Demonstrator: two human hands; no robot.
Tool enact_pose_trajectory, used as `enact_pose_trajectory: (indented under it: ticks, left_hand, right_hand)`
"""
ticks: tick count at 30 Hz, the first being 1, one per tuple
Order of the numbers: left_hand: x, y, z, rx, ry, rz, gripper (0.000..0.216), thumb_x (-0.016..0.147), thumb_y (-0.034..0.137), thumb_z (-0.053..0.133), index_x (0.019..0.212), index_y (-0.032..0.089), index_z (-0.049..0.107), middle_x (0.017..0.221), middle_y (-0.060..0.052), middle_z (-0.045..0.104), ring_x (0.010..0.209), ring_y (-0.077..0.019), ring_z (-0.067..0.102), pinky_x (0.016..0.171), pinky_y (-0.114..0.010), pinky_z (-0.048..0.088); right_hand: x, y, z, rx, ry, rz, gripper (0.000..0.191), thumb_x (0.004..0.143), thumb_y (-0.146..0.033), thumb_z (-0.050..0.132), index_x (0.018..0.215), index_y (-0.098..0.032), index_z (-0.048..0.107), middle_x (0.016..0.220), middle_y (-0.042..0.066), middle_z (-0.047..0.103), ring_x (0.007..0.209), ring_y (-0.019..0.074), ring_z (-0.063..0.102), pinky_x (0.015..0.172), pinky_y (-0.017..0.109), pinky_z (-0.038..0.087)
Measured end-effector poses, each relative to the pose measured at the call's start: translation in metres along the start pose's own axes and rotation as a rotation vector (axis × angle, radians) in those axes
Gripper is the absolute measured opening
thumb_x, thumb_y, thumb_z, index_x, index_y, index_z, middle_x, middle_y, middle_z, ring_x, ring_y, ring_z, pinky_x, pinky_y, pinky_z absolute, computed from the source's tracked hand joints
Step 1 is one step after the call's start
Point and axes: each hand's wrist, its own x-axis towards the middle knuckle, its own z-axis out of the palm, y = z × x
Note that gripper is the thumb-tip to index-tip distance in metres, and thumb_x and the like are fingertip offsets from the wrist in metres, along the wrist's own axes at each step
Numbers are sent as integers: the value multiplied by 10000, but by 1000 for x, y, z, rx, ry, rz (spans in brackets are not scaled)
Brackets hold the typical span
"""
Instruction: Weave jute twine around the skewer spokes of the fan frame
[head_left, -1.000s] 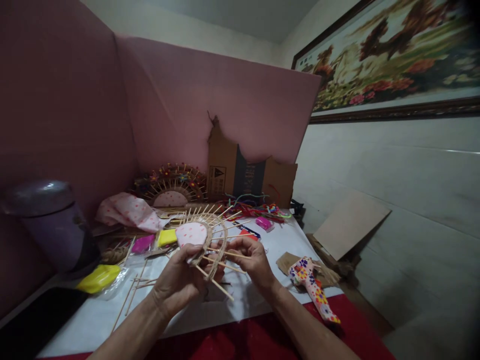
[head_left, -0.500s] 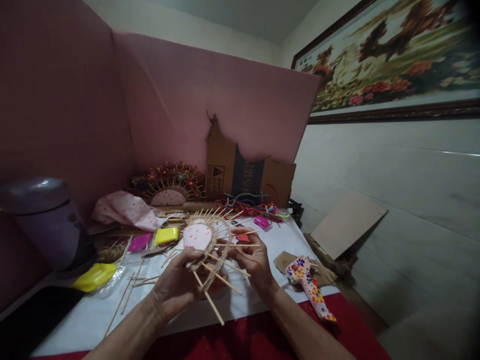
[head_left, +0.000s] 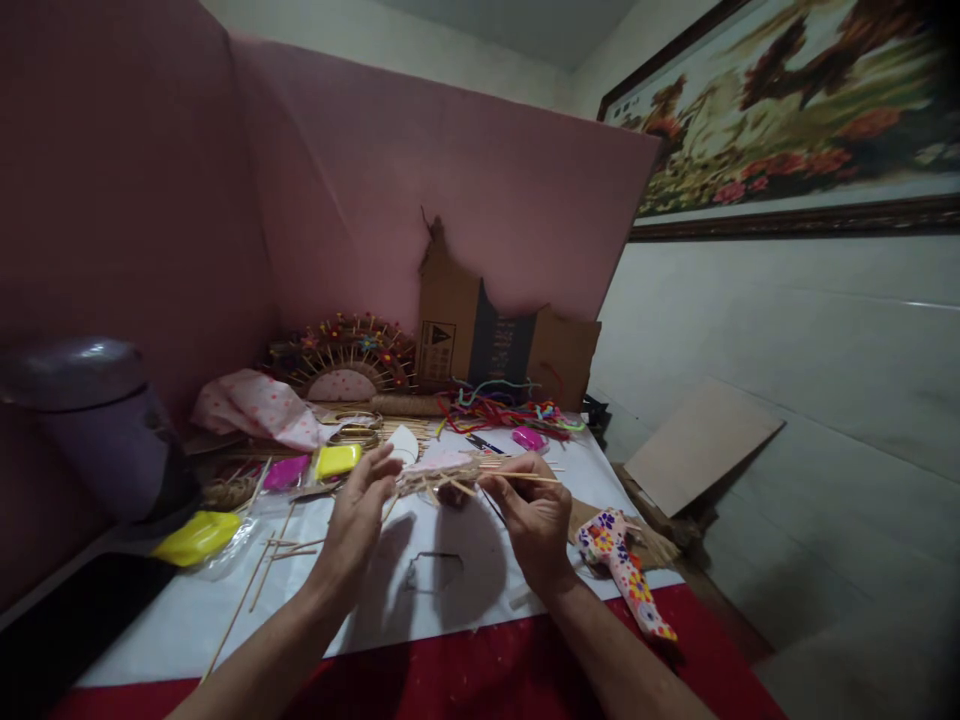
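A fan-shaped craft piece (head_left: 442, 466) of wooden sticks, brown twine and pink-dotted cloth is held up over the white table sheet, tipped almost edge-on. My right hand (head_left: 536, 515) pinches its right side, where sticks poke out between and past the fingers. Beside its left end is my left hand (head_left: 360, 510), fingers stretched and apart; whether the fingertips touch the piece is unclear. Below them, a thin bent clear item (head_left: 435, 570) lies on the sheet among shadows. Loose sticks (head_left: 281, 550) lie left of my left hand.
Yellow clay packs (head_left: 199, 537), a magenta pack (head_left: 285, 473) and a purple flask (head_left: 112, 440) stand left. Behind are a finished stick fan (head_left: 341, 385), torn cardboard (head_left: 442, 345), pipe cleaners (head_left: 487, 405) and small scissors (head_left: 484, 444). A flower-patterned glue gun (head_left: 626, 570) lies right.
The craft piece has turned from facing me to nearly edge-on. My left hand has loosened from its cloth centre and spread its fingers; my right hand has moved slightly right, gripping its side.
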Motion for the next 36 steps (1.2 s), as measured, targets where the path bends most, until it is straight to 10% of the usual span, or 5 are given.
enact_pose_trajectory:
  ticks: [5,19,36]
  left_hand:
    - [6,33,1,247,-338,446,473,685,211,654,1146,249,555,1279,-50,507,1215,-231,385,1015,-332,266]
    - [59,110,43,58,-461,239,157,645,257,695,685,105,682,649,-77,701,559,-175,634,551,-262,493]
    - [157,65,58,-259,-486,2,199,616,214,705,763,90,650,667,-82,687,572,-153,623,529,-243,474]
  right_hand:
    - [9,-9,-1,70,56,41,184,696,-269,665,639,-164,526,513,-42,505,438,71,452,422,183,362]
    - [86,-47,18,144,-5,275,374,606,-427,701,615,-172,429,354,-106,376,289,18,247,301,157,158]
    - [156,2,34,40,-65,581,357,657,-357,648,492,-189,380,271,-99,314,229,23,195,265,171,108]
